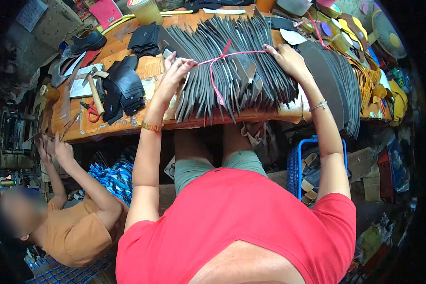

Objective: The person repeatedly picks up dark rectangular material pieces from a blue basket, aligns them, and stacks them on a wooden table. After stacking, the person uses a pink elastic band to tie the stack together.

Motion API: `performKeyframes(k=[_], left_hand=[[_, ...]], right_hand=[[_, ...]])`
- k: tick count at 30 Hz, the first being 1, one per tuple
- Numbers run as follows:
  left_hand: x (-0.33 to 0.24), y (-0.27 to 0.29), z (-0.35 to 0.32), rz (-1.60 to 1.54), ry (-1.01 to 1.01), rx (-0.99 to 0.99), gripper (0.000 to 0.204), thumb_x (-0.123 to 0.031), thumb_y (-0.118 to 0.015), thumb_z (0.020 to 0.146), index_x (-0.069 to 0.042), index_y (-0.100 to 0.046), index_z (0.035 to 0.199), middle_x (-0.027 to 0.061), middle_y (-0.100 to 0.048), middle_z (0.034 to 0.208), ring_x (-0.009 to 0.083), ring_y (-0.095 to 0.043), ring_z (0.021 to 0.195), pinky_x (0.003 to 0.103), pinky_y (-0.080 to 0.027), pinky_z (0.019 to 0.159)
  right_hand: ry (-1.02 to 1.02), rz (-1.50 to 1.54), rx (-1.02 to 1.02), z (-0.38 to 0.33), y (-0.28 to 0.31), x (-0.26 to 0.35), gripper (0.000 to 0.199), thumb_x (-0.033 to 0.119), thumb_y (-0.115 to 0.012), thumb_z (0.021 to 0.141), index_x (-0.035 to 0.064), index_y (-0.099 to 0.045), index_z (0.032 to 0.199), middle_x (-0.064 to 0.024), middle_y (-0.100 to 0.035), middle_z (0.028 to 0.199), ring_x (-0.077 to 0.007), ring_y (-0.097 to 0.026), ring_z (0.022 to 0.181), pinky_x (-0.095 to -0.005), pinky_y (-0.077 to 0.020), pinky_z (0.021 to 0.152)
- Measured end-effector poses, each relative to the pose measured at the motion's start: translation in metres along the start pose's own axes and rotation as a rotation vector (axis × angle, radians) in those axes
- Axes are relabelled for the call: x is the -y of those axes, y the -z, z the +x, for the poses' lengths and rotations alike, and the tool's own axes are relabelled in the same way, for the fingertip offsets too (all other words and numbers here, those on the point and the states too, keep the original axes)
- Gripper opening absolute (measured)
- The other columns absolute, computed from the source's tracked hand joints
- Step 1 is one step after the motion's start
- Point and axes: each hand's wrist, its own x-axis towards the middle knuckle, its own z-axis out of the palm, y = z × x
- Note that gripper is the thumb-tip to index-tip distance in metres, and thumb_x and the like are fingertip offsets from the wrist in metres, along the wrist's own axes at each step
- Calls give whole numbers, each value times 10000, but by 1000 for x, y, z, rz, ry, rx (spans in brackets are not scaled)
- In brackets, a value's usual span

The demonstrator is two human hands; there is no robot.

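Observation:
A thick bundle of dark grey flat pieces (229,92) stands on edge at the front of the table, tied round with pink string (217,80) that is knotted near the middle. At its left side, my left hand (175,73) has its fingers curled, the tips meeting where the string passes round the side. My right hand (290,60) grips the right side, thumb on top by the string. Several small tan-ended tabs poke out among the pieces. The bundle's underside and far side are partly hidden.
Left on the wooden table (144,97) are black pieces (123,90), red-handled scissors (91,112) and a hammer (94,92). More grey pieces (329,80) stand at right. A blue basket (294,173) sits below. At left, a person (78,220) works with both hands.

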Motion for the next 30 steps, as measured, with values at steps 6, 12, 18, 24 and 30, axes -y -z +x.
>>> performKeyframes(k=[6,12,18,24,30], left_hand=[[23,-4,-1,329,-210,-25,449,-263,-692,866,-162,-560,1283,99,-365,1458,279,-72,1466,425,-113,1161],[40,3,-8,246,-314,-17,467,-225,-666,892,-161,-540,1337,171,-216,1568,255,-3,1492,406,-78,1173],[0,11,9,819,-503,-256,496,-474,-696,820,-212,-618,1234,188,-420,1423,401,-354,1333,496,-324,1074],[-16,-18,76,700,-738,182,366,-275,-532,972,-133,-577,1306,121,-590,1286,286,-519,1220,409,-378,1045],[-4,-37,82,706,-774,143,327,-246,-588,917,-111,-644,1210,128,-600,1133,294,-572,1105,395,-438,968]], right_hand=[[389,240,-226,-12,-14,1,567,394,-492,985,150,-352,1478,-207,-448,1424,-377,-481,1272,-427,-386,1058],[392,751,-97,-11,-43,-12,526,278,-430,1020,258,-278,1523,-162,-328,1537,-304,-345,1403,-363,-277,1128],[384,123,-654,-65,-3,42,345,360,-608,906,122,-681,1145,-119,-584,1042,-296,-558,1035,-426,-402,861],[192,66,-545,-88,-7,99,424,473,-696,790,56,-715,861,-121,-599,926,-292,-557,940,-412,-396,814],[234,193,-679,-95,-18,118,146,184,-691,775,56,-678,846,-115,-610,908,-298,-565,918,-420,-414,798]])
